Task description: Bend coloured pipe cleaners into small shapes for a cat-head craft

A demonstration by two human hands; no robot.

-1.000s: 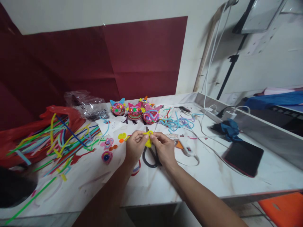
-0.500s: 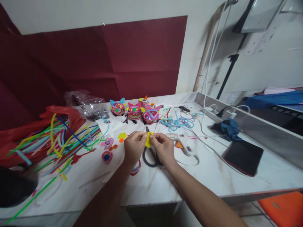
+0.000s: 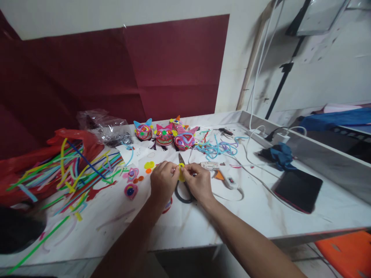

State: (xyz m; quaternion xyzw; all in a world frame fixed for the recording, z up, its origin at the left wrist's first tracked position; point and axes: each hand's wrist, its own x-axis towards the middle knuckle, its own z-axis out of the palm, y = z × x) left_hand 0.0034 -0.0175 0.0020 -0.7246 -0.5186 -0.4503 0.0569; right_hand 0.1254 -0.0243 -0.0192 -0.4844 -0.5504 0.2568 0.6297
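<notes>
Between my two hands is a small yellow pipe cleaner piece, bent into a coil. My left hand pinches its left side with thumb and index finger. On the other side, the fingertips of my right hand are closed on it as well. Black-handled scissors lie on the table under the hands, blades pointing away, partly covered. Left of my hands are flat yellow discs, small orange discs and a pink coiled piece with a blue centre. A red and blue loop is half hidden by my left wrist.
Several colourful animal heads stand at the back. A red bag with loose pipe cleaners lies left. On the right are a white glue gun, its cord, tangled blue pipe cleaners and a black tablet-like device.
Both hands stay close together, shifting slightly left. The yellow coil has turned between the fingertips and looks rounder and more compact at the top. The view has tilted a little.
</notes>
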